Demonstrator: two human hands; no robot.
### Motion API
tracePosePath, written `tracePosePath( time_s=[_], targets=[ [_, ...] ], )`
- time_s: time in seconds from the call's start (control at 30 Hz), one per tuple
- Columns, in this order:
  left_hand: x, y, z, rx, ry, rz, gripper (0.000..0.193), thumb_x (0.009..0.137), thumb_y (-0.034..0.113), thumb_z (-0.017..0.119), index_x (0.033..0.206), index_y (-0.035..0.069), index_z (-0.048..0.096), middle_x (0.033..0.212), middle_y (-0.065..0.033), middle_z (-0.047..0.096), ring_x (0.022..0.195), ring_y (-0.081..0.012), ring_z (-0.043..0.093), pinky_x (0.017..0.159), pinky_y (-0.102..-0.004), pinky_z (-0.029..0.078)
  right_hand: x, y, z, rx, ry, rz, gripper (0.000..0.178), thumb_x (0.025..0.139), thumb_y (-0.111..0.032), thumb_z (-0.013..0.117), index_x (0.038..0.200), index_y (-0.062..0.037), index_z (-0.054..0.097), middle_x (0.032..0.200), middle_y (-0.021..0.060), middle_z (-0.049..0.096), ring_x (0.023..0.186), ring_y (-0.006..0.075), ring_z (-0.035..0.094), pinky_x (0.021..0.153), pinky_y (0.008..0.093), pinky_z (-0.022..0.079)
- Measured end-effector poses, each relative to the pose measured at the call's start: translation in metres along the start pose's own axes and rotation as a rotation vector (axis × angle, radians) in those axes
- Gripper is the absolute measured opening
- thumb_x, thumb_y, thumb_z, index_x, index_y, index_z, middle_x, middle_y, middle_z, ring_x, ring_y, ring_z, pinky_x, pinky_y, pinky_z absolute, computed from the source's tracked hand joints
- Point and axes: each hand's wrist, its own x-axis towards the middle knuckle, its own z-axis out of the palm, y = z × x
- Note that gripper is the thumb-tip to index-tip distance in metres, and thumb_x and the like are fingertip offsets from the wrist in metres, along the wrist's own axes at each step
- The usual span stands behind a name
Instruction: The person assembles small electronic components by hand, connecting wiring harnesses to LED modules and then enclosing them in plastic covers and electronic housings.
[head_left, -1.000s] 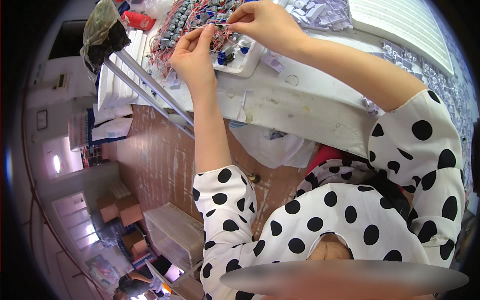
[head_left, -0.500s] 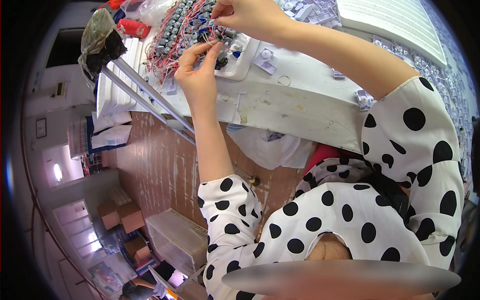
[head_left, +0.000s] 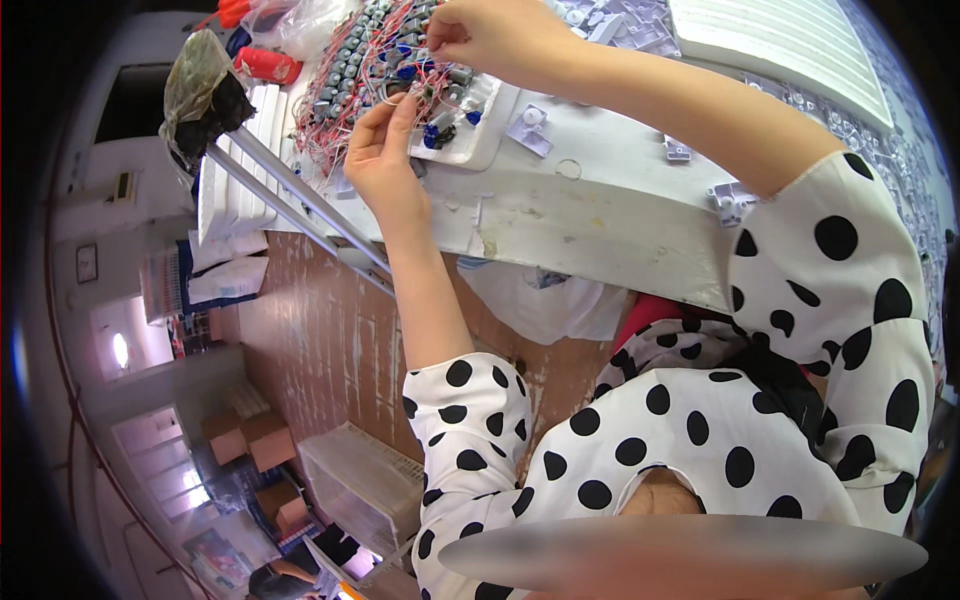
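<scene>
Small grey motors with red and white wires lie heaped on a white foam tray at the far edge of the view. My left hand is at the tray's near left side, thumb and forefinger pinched on what looks like a thin wire. To its right and farther off, my right hand hangs over the heap with its fingers curled together. Whatever lies between those fingertips is too small to make out. Blue-capped parts sit in the tray's near corner.
White plastic housings lie on the white table right of the tray, with more behind. A ribbed white panel stands at the far right. Left are metal lamp arms with a bagged head, and a red roll.
My left hand has drawn slightly left and down, away from my right hand, uncovering blue parts in the tray. My right hand has barely moved.
</scene>
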Motion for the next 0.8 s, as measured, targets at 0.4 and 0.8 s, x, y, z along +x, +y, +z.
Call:
tracePosePath(
  time_s=[0.4, 0.8],
  targets=[
    [-0.009, 0.001, 0.004, 0.059, -0.001, 0.042, 0.019, 0.090, -0.003, 0.075, 0.107, -0.004, 0.068, 0.102, -0.0121, 0.074, 0.094, -0.0141, 0.071, 0.085, -0.0248, 0.055, -0.009, -0.007, -0.022, 0.045, 0.124, 0.050, 0.020, 0.086, -0.018, 0.073, 0.095, -0.0004, 0.075, 0.087, 0.0205, 0.074, 0.084, 0.0348, 0.073, 0.077, 0.0423, 0.056],
    [0.008, 0.010, 0.020, -0.108, 0.022, 0.077, 0.020, 0.090, -0.003, 0.074, 0.109, -0.006, 0.067, 0.106, -0.0131, 0.073, 0.099, -0.0161, 0.070, 0.091, -0.0260, 0.054, -0.007, -0.015, -0.002, 0.118, -0.180, 0.189, 0.021, 0.087, -0.023, 0.074, 0.095, -0.0040, 0.075, 0.089, 0.0143, 0.073, 0.087, 0.0288, 0.071, 0.077, 0.0384, 0.055]
  ],
)
